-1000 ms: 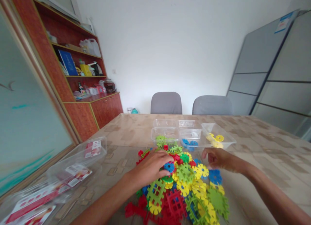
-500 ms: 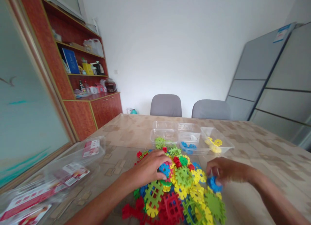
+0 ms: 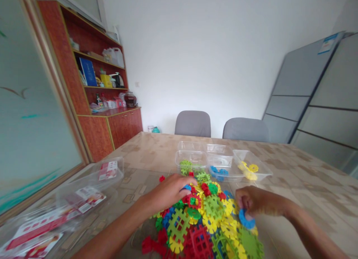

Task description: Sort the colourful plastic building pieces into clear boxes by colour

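Note:
My left hand (image 3: 175, 189) reaches over the top left of a heap of plastic building pieces (image 3: 214, 207), with a blue disc (image 3: 187, 187) pinched between thumb and fingers. At the heap's right edge my right hand (image 3: 250, 201) is closed on another blue notched disc (image 3: 247, 219), held low beside yellow discs. Red, green, yellow and blue pieces make up the heap, some round and notched, others square grids. Behind it stand clear plastic boxes: one has green pieces (image 3: 185, 166), one blue discs (image 3: 219, 172), one yellow discs (image 3: 251, 169).
Clear plastic packaging with red and white labels (image 3: 92, 197) lies on the left of the patterned table (image 3: 156, 147). Two grey chairs (image 3: 192, 123) are at the far side. A wooden shelf cabinet (image 3: 109, 125) stands back left, a grey cabinet (image 3: 293, 76) at right.
My left hand has turned over slightly, so less of its blue disc shows. The disc in my right hand now faces more toward me. The whole view has shifted a little.

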Demonstrator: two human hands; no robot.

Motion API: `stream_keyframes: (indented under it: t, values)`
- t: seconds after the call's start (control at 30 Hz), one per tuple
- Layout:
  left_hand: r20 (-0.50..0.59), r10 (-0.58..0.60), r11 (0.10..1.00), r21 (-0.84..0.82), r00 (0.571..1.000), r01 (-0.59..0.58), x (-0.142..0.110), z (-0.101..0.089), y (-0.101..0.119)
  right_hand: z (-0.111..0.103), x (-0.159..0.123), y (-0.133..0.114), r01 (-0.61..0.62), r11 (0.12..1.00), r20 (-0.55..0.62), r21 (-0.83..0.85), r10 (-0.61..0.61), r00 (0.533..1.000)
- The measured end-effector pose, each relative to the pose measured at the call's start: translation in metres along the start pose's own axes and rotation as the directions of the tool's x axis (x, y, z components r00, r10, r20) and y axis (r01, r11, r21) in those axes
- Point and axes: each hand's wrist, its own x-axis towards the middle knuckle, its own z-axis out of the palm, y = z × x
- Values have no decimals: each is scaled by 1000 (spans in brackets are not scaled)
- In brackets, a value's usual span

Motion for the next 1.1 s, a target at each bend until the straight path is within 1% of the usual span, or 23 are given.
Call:
stream_keyframes:
  t: [0.07, 0.17, 0.23, 0.27, 0.3, 0.37, 0.43, 0.47, 0.5, 0.53, 0.6, 0.63, 0.67, 0.73, 0.8, 0.9, 1.0, 1.1]
  values:
    - [21, -13, 999, 30, 1000, 12, -2, -3, -1, -6, -2, -5, 44, 999, -22, 23, -44, 999]
    - [50, -25, 999, 47, 998, 23, -4, -9, 2, -12, 0, -7, 114, 993, -131, -1, -113, 985]
    - [92, 9, 1000, 16, 996, -11, -4, -13, 6, -10, 3, -5, 144, 989, -186, -19, -145, 972]
    - [115, 31, 1000, -3, 993, -31, -4, -15, 8, -8, 5, -4, 149, 989, -188, -15, -149, 971]
    - [138, 55, 998, -22, 989, -53, -4, -17, 10, -5, 6, -4, 149, 989, -164, 2, -147, 975]
    - [170, 101, 994, -58, 980, -92, -3, -18, 13, 1, 7, -3, 132, 989, -63, 63, -129, 990]
    - [168, 137, 989, -83, 976, -124, -1, -19, 12, 4, 7, -2, 112, 986, 27, 121, -116, 993]
    - [152, 149, 987, -88, 977, -136, -1, -20, 11, 5, 7, -1, 114, 984, 30, 135, -119, 992]
    - [128, 152, 986, -83, 980, -142, 0, -20, 9, 4, 7, 0, 126, 983, -2, 137, -127, 992]
    - [102, 146, 988, -70, 984, -140, 1, -22, 6, 3, 9, 2, 145, 982, -63, 124, -138, 988]
    - [57, 127, 991, -36, 990, -125, 1, -25, -1, 2, 13, 7, 185, 980, -203, 72, -167, 965]
    - [42, 114, 993, -18, 993, -113, 1, -28, -4, 2, 16, 9, 197, 979, -248, 46, -180, 952]
    - [36, 100, 995, 0, 994, -100, 0, -30, -8, 3, 18, 10, 203, 979, -269, 24, -190, 944]
    - [54, 62, 997, 33, 997, -64, -2, -34, -14, 7, 22, 9, 209, 978, -252, 0, -202, 946]
    - [97, 19, 998, 58, 995, -25, -4, -35, -17, 11, 23, 6, 206, 979, -215, -10, -203, 955]
    - [143, -12, 998, 70, 990, 2, -6, -33, -21, 13, 21, 3, 194, 981, -197, -6, -191, 962]
    - [159, -7, 997, 74, 987, -5, -5, -27, -22, 12, 18, 6, 186, 981, -178, 47, -175, 968]
    - [160, -9, 997, 77, 987, -3, -6, -25, -19, 8, 15, 9, 185, 974, -145, 134, -165, 976]
